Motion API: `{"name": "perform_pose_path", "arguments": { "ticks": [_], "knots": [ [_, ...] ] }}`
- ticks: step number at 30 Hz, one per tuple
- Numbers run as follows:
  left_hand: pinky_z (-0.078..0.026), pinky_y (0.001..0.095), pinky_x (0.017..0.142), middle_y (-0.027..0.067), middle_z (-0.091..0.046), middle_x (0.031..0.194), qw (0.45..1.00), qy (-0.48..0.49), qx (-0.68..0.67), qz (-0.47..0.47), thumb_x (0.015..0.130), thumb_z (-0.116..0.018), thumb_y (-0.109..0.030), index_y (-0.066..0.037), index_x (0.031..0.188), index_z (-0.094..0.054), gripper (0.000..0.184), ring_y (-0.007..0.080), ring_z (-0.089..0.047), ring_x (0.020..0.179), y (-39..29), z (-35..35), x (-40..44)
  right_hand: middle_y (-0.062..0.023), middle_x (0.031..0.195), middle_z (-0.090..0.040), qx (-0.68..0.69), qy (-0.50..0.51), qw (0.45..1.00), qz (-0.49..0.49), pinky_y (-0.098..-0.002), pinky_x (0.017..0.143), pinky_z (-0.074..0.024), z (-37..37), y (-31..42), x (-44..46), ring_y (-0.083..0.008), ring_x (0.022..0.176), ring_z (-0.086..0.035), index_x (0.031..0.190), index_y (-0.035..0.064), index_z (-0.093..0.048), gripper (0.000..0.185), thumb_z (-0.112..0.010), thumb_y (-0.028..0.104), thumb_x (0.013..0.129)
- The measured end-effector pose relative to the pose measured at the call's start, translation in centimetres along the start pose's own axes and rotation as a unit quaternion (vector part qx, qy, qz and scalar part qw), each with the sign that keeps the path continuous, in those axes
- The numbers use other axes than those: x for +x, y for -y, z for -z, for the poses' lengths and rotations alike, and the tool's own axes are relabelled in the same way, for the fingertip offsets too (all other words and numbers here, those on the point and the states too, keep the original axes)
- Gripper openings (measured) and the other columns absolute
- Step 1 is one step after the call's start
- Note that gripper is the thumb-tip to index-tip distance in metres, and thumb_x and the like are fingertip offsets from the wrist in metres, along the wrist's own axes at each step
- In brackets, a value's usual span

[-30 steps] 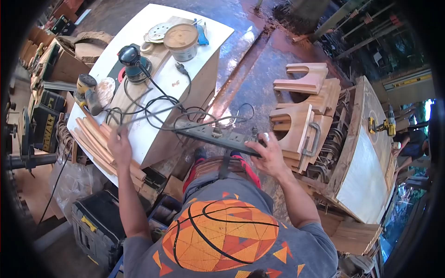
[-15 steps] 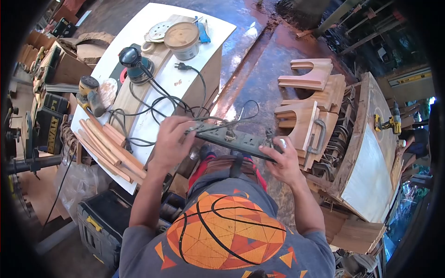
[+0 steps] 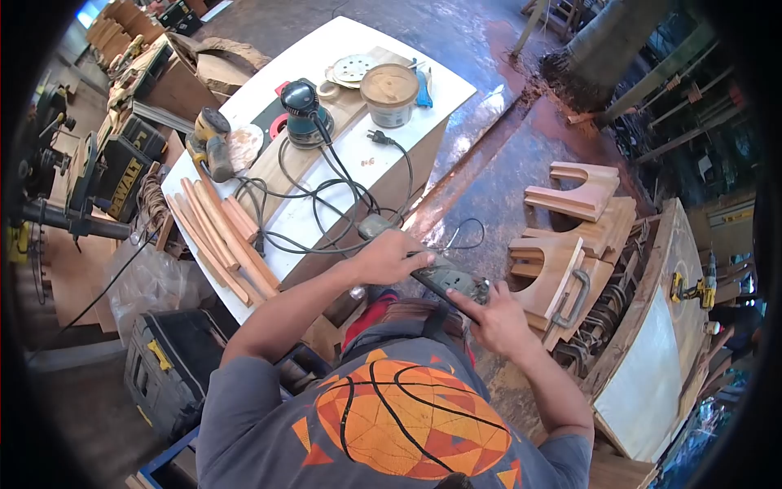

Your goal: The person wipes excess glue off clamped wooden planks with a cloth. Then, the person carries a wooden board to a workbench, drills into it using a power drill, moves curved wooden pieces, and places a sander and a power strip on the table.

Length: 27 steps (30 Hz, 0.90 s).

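A dark power strip (image 3: 450,279) is held in front of my waist, slanting down to the right. My left hand (image 3: 389,259) is closed over its middle, hiding part of the strip. At the lower right end, my right hand (image 3: 495,316) grips it with the thumb along its edge. The strip's far end (image 3: 375,226) pokes out beyond my left hand, beside the white worktable. On that table a sander (image 3: 305,114) stands upright, its black cable looping toward the strip. An unattached plug (image 3: 380,138) lies on the tabletop.
The white table (image 3: 342,41) also carries a tub (image 3: 388,95), a yellow sander (image 3: 210,143) and curved wood strips (image 3: 224,236). Cut wooden pieces (image 3: 574,194) and a clamp (image 3: 573,298) are at right, near a bench with a drill (image 3: 695,285). A black toolbox (image 3: 171,367) sits at lower left.
The view has shifted, so the table appears lower and farther right. My left hand has moved along the strip toward its middle, closer to my right hand, and the strip tilts more steeply.
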<state>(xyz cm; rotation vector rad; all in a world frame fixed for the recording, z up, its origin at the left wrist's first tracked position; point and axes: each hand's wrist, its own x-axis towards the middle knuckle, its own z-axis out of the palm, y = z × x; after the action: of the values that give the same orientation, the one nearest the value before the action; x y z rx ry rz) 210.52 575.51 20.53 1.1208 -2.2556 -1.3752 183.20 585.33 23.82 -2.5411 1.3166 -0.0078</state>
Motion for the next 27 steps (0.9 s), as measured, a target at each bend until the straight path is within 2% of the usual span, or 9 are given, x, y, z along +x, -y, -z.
{"name": "perform_pose_path", "arguments": {
  "ticks": [6,8,15,18,20,22,23,25,27],
  "knots": [
    [-0.049,0.0397,0.06,0.018,-0.063,0.067,0.986,-0.132,-0.078,0.061,0.098,-0.059,-0.029,0.001,0.087,-0.072,0.035,0.03,-0.063,0.059,-3.1,-1.1,-3.0,-0.0194,0.138,-0.047,-0.063,-0.048,0.996,0.037,-0.0423,0.084,-0.0481,0.2,-0.3,1.0,-0.0331,0.097,-0.051,0.133,0.0365,-0.061,0.065,-0.069,0.01,0.075],
    [-0.049,0.0385,0.057,0.0169,-0.064,0.065,0.978,-0.187,0.076,-0.048,0.097,-0.06,-0.027,0.0,0.083,-0.072,0.033,0.0308,-0.063,0.057,-3.2,-2.2,-3.2,-0.0183,0.139,-0.045,-0.093,-0.046,0.992,0.068,-0.0418,0.083,-0.0479,0.8,-0.6,1.3,-0.0327,0.097,-0.05,0.132,0.0369,-0.062,0.063,-0.068,0.011,0.075],
    [-0.049,0.0387,0.058,0.0178,-0.063,0.065,0.955,-0.293,-0.04,0.009,0.097,-0.061,-0.025,-0.001,0.08,-0.071,0.031,0.0346,-0.062,0.059,-4.1,-3.0,-4.1,-0.0185,0.138,-0.045,-0.105,-0.039,0.989,0.099,-0.0422,0.084,-0.0483,2.3,-1.0,2.8,-0.033,0.098,-0.05,0.132,0.0378,-0.062,0.062,-0.066,0.011,0.077],
    [-0.049,0.037,0.058,0.0187,-0.064,0.069,0.959,-0.281,0.034,0.035,0.097,-0.061,-0.025,-0.001,0.085,-0.073,0.029,0.0323,-0.06,0.056,-4.3,-3.9,-4.8,-0.0188,0.138,-0.044,-0.13,-0.014,0.985,0.114,-0.043,0.086,-0.049,2.6,-1.3,3.1,-0.0332,0.099,-0.05,0.134,0.0388,-0.061,0.063,-0.067,0.012,0.077],
    [-0.046,0.0332,0.054,0.0125,-0.066,0.064,0.947,-0.318,-0.006,0.052,0.097,-0.061,-0.025,-0.001,0.084,-0.073,0.029,0.0235,-0.057,0.051,-4.7,-3.4,-5.0,-0.0189,0.14,-0.044,-0.115,-0.024,0.984,0.136,-0.0436,0.09,-0.0484,2.5,-1.9,3.2,-0.0341,0.1,-0.05,0.134,0.0388,-0.06,0.063,-0.069,0.014,0.077],
    [-0.042,0.0304,0.051,0.002,-0.061,0.056,0.852,-0.49,-0.154,0.099,0.097,-0.061,-0.026,-0.002,0.083,-0.072,0.03,0.0155,-0.052,0.05,-5.2,-0.9,-5.8,-0.0182,0.139,-0.045,-0.125,-0.008,0.984,0.128,-0.0422,0.087,-0.0491,0.0,-4.6,2.9,-0.0332,0.099,-0.051,0.134,0.0378,-0.06,0.059,-0.063,0.013,0.081],
    [-0.041,0.0306,0.051,-0.0024,-0.055,0.055,0.818,-0.525,-0.21,0.109,0.097,-0.061,-0.027,-0.002,0.084,-0.072,0.03,0.0118,-0.052,0.054,-8.0,1.7,-7.5,-0.0175,0.138,-0.046,-0.13,0.008,0.985,0.114,-0.0407,0.083,-0.0498,-1.8,-5.6,2.5,-0.0322,0.098,-0.052,0.134,0.0368,-0.061,0.056,-0.058,0.011,0.084],
    [-0.042,0.0326,0.054,-0.0014,-0.055,0.058,0.801,-0.554,-0.207,0.092,0.097,-0.061,-0.027,-0.002,0.086,-0.073,0.029,0.0132,-0.053,0.056,-9.5,2.7,-9.1,-0.0171,0.138,-0.047,-0.141,0.026,0.982,0.119,-0.0412,0.085,-0.0495,-3.5,-7.3,1.4,-0.0321,0.098,-0.053,0.133,0.037,-0.062,0.056,-0.056,0.01,0.084],
    [-0.043,0.0337,0.056,0.002,-0.057,0.059,0.91,-0.388,-0.036,0.142,0.095,-0.063,-0.03,-0.002,0.082,-0.072,0.032,0.0137,-0.054,0.058,-8.5,3.7,-10.1,-0.0168,0.137,-0.05,-0.116,-0.024,0.987,0.109,-0.0419,0.085,-0.0493,-5.0,-9.3,2.0,-0.0314,0.098,-0.053,0.132,0.037,-0.063,0.057,-0.057,0.009,0.083]
  ]
}}
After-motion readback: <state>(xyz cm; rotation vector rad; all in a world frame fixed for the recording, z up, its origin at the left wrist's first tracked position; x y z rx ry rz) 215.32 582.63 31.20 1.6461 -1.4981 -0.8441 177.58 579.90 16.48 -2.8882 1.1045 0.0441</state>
